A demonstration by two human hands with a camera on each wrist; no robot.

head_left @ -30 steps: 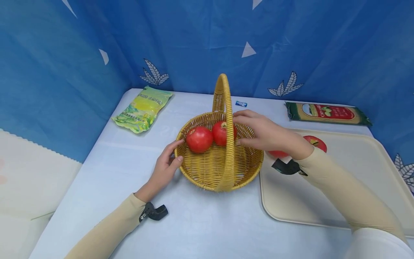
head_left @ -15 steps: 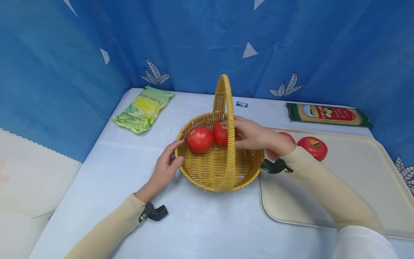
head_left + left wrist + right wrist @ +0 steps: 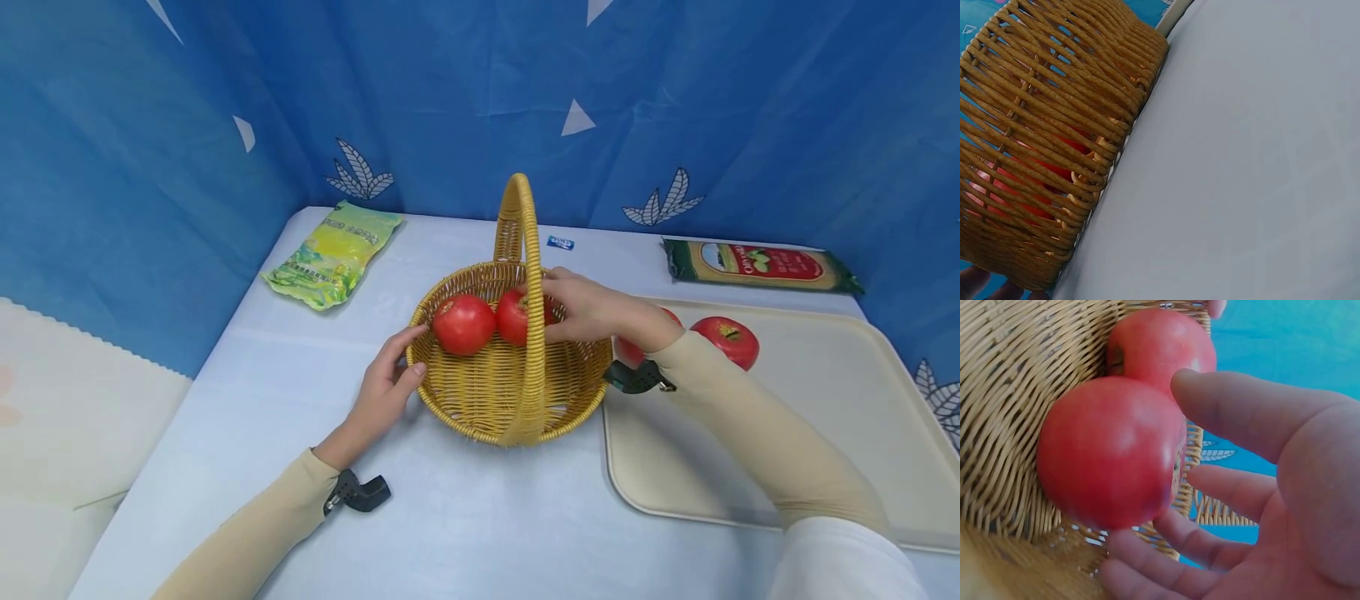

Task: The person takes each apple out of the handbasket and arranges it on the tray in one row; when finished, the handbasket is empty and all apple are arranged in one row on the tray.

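one basket (image 3: 468, 408), right hand (image 3: 588, 309) deeper inside

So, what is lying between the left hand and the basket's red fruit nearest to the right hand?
In the head view, the rim of the basket, then the other red fruit, lie between the left hand and that fruit.

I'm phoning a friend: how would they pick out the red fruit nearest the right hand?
On the table stands a yellow wicker basket with an arched handle. Inside are a left fruit and a right fruit. Choose the right fruit: unlike its neighbour, it shows partly behind the handle, the right hand at it.
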